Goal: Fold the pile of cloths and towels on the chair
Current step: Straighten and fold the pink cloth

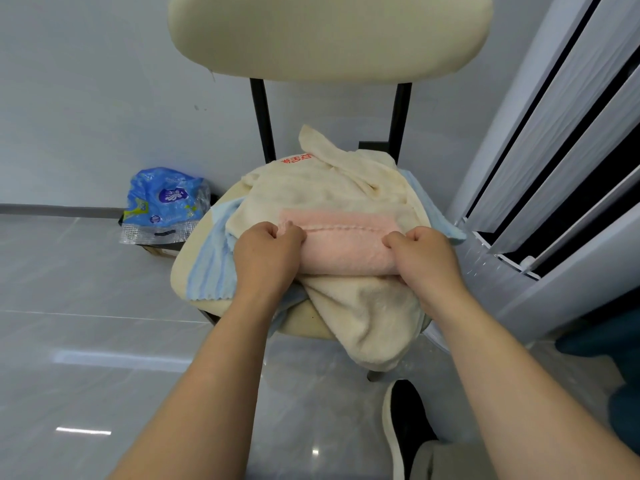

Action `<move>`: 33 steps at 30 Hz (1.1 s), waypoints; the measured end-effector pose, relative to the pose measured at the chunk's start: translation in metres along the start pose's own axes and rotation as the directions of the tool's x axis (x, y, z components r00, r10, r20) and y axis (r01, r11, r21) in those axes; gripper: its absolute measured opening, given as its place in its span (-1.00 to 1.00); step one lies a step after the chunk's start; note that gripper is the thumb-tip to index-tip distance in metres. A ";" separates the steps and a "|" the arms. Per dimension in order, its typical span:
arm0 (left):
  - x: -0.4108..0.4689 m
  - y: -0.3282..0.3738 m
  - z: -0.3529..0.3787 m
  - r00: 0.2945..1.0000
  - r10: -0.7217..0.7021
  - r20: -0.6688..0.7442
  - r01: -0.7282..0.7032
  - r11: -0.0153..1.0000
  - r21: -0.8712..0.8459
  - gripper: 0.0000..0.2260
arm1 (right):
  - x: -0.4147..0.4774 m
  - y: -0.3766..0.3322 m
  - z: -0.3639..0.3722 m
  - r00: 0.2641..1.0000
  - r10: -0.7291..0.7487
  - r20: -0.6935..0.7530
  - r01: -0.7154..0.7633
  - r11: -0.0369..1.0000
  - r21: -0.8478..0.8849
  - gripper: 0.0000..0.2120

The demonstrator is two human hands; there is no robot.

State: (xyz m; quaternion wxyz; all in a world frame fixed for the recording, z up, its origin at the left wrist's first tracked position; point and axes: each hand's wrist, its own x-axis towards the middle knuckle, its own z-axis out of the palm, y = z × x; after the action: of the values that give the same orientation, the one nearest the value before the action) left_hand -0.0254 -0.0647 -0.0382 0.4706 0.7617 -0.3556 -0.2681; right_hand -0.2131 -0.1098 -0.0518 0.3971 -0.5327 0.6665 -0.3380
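Observation:
A pink cloth (346, 249) lies folded over on top of the pile on the cream chair seat (194, 247). My left hand (266, 258) pinches its left end, fingers curled round the folded edge. My right hand (424, 258) pinches its right end the same way. Under it sprawls a crumpled cream towel (329, 192) with red lettering, one end hanging over the seat's front edge. A light blue cloth (211, 268) lies beneath both, showing at the left and right sides of the seat.
The chair's cream backrest (329, 32) on black posts rises behind the pile. A blue plastic package (162, 206) sits on the grey tiled floor at the left by the wall. A white standing unit (561, 150) stands close at the right. A black shoe (405, 427) is below.

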 end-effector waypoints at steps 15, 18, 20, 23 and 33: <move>0.004 0.005 -0.017 0.998 0.053 0.025 -0.048 0.989 -0.142 -0.78 | -0.004 -0.016 -0.019 0.986 0.084 0.141 -0.129 0.927 0.353 -0.79; 0.003 0.010 -0.028 0.993 -0.012 0.117 0.046 0.955 -0.292 -0.69 | -0.006 -0.020 -0.024 0.946 0.097 0.309 -0.247 0.834 0.494 -0.81; 0.003 0.013 -0.037 0.973 -0.051 0.223 0.131 0.925 -0.357 -0.52 | -0.007 -0.022 -0.031 0.904 0.088 0.418 -0.339 0.742 0.578 -0.68; 0.005 0.012 -0.048 0.927 -0.077 0.367 0.241 0.872 -0.426 -0.35 | -0.009 -0.022 -0.042 0.846 0.026 0.533 -0.422 0.644 0.638 -0.48; -0.004 0.008 -0.075 0.852 0.148 0.502 0.005 0.957 -0.290 -0.67 | -0.017 -0.025 -0.049 0.800 -0.116 0.589 -0.234 0.843 0.484 -0.59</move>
State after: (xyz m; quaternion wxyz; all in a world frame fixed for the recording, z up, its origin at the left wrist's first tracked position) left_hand 0.0255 -0.0249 0.0003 0.4700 0.5728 -0.4559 -0.4932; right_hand -0.2440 -0.0964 -0.0050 0.7290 -0.4576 0.4029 -0.3112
